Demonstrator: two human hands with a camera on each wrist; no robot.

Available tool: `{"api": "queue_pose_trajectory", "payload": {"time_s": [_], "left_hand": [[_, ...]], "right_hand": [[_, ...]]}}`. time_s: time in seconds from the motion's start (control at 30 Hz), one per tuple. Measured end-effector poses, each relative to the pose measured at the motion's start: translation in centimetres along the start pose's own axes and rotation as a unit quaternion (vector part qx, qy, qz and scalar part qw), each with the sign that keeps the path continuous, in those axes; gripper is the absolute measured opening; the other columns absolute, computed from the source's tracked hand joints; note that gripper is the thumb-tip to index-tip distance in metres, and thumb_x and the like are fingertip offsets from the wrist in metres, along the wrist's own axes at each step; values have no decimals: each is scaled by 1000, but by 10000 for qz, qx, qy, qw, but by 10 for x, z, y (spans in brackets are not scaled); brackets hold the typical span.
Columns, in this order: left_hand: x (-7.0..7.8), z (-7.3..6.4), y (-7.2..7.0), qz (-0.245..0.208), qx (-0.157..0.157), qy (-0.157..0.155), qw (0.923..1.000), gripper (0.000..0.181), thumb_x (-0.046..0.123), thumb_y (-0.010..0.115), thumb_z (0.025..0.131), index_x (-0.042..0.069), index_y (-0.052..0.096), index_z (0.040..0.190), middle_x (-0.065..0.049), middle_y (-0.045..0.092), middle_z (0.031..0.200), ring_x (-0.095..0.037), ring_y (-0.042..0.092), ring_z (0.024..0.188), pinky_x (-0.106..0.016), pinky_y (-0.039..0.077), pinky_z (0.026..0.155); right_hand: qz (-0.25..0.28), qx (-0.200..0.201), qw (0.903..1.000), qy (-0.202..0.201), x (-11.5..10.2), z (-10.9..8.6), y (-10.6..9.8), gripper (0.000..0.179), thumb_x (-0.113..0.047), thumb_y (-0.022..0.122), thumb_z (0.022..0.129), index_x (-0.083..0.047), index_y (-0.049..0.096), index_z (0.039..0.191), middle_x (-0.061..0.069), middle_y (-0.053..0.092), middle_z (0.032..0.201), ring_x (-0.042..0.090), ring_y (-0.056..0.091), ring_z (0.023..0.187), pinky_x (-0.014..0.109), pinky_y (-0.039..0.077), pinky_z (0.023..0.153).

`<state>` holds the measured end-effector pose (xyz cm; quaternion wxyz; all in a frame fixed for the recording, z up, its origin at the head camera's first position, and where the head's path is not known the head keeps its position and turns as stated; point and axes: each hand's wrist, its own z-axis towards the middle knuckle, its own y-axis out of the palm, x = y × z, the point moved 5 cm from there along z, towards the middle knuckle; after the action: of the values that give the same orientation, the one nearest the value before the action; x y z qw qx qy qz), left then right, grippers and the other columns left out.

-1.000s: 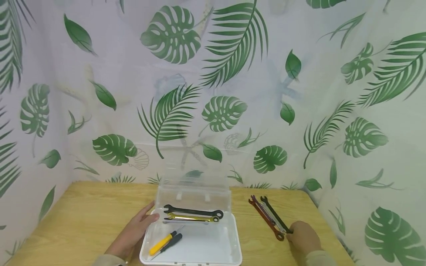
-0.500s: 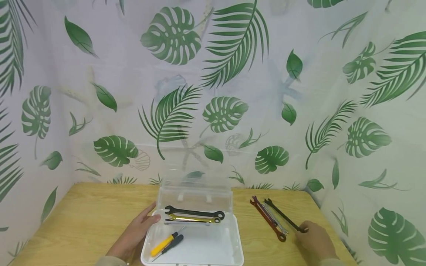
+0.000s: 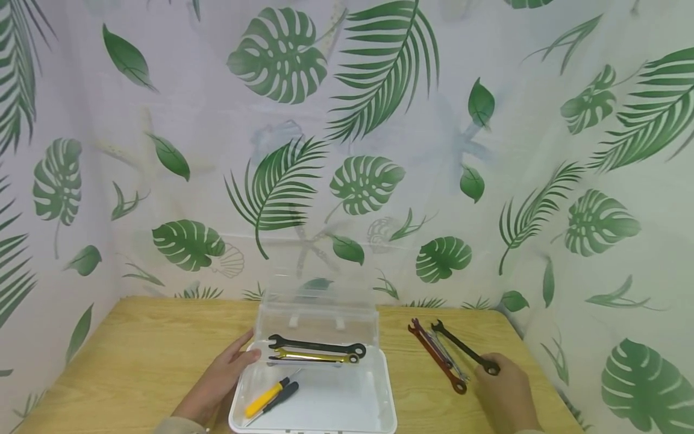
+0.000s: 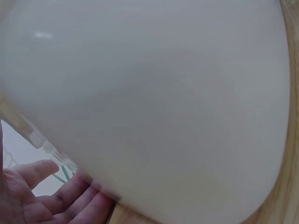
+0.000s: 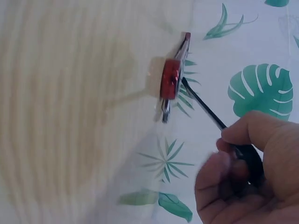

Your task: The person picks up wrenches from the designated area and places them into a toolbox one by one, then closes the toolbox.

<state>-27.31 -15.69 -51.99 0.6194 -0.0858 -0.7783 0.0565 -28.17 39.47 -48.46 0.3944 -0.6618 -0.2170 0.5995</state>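
In the head view my right hand (image 3: 506, 389) pinches a black combination wrench (image 3: 461, 340) near its ring end. In the right wrist view, thumb and fingers curl round that ring end while the shaft slants toward the other wrenches. Just left of it lie a red wrench (image 3: 438, 360), a purple one and a silver one (image 3: 452, 358), close together. My left hand (image 3: 219, 383) rests at the back left corner of a white plastic box (image 3: 391, 398), thumb at the rim. The left wrist view shows its fairly straight fingers (image 4: 79, 200) against the box wall.
The box's clear lid (image 3: 317, 319) stands raised against the leaf-patterned backdrop. Inside the box lie a black wrench (image 3: 320, 346), a gold wrench (image 3: 314, 356), a yellow-handled screwdriver (image 3: 265, 399) and a black-handled one (image 3: 282, 396). A wooden table (image 3: 152, 349) carries everything.
My right hand has taken the black wrench away from the other wrenches, shifting right and turning its ring end face up. The left hand stays at the box.
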Motion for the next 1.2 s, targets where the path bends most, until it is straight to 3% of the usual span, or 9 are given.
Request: {"api": "queue_pose_trajectory", "payload": {"time_s": [0.1, 0.2, 0.37, 0.5, 0.63, 0.77, 0.87, 1.03, 1.2], "left_hand": [[0, 0, 0, -68, -44, 42, 10000, 82, 53, 63, 98, 18, 30, 164, -20, 63, 136, -36, 63, 119, -69, 41, 107], [-1, 0, 0, -76, -46, 30, 10000, 82, 54, 64, 97, 19, 30, 164, -18, 64, 134, -34, 64, 118, -68, 42, 107], [-2, 1, 0, -16, -36, 53, 10000, 81, 53, 63, 98, 19, 30, 164, -17, 65, 131, -32, 64, 115, -67, 44, 105], [-1, 1, 0, -5, -24, 19, 10000, 81, 53, 63, 98, 19, 30, 164, -17, 65, 131, -33, 64, 115, -68, 44, 105], [-2, 3, 0, 102, -6, -59, 9999, 83, 56, 62, 97, 18, 29, 164, -17, 64, 132, -35, 63, 118, -71, 41, 106], [-3, 3, -1, 152, 16, -95, 9998, 83, 57, 63, 97, 19, 30, 164, -17, 65, 132, -36, 63, 119, -73, 41, 105], [-3, 3, -1, 115, 40, -90, 9999, 83, 57, 64, 96, 21, 32, 163, -15, 66, 130, -34, 64, 116, -71, 42, 105], [-3, 2, -2, 116, 20, -49, 9999, 83, 57, 63, 96, 20, 31, 164, -16, 66, 129, -33, 64, 115, -70, 43, 104], [-4, 3, -3, 185, 55, -164, 9997, 84, 59, 63, 96, 21, 31, 164, -16, 65, 131, -35, 62, 118, -73, 41, 105]], "right_hand": [[100, 42, 9999, 72, 0, -2, 2, 31, -19, 59, 98, 3, 68, 118, 21, 73, 111, 35, 67, 100, 48, 55, 84], [117, 265, 9995, -130, -2, -2, 2, 27, -17, 63, 98, 4, 69, 113, 19, 73, 106, 34, 68, 95, 45, 57, 78], [-335, 815, 9933, -753, -9, -4, -4, 24, -16, 71, 95, 4, 75, 109, 22, 75, 106, 42, 71, 96, 51, 59, 78], [-737, 764, 9903, -901, -14, -7, -9, 25, -21, 72, 95, 0, 77, 108, 19, 77, 103, 37, 73, 87, 45, 58, 68], [-805, 673, 9915, -766, -18, -10, -12, 25, -22, 73, 94, -1, 78, 107, 18, 77, 100, 37, 73, 86, 46, 58, 67], [-546, 647, 9955, -420, -18, -11, -15, 29, -23, 72, 95, 1, 77, 110, 20, 77, 102, 39, 72, 87, 47, 58, 69], [-296, 414, 9986, -126, -12, -8, -12, 34, -25, 70, 96, 4, 75, 114, 20, 77, 98, 34, 73, 81, 46, 58, 68], [-210, 50, 9996, 169, 0, -2, -3, 39, -30, 69, 98, 5, 74, 115, 22, 76, 104, 46, 70, 96, 58, 57, 82], [-188, 76, 9989, 420, 8, 1, 5, 42, -35, 69, 98, 3, 75, 115, 25, 74, 112, 52, 65, 107, 62, 54, 88]]}}
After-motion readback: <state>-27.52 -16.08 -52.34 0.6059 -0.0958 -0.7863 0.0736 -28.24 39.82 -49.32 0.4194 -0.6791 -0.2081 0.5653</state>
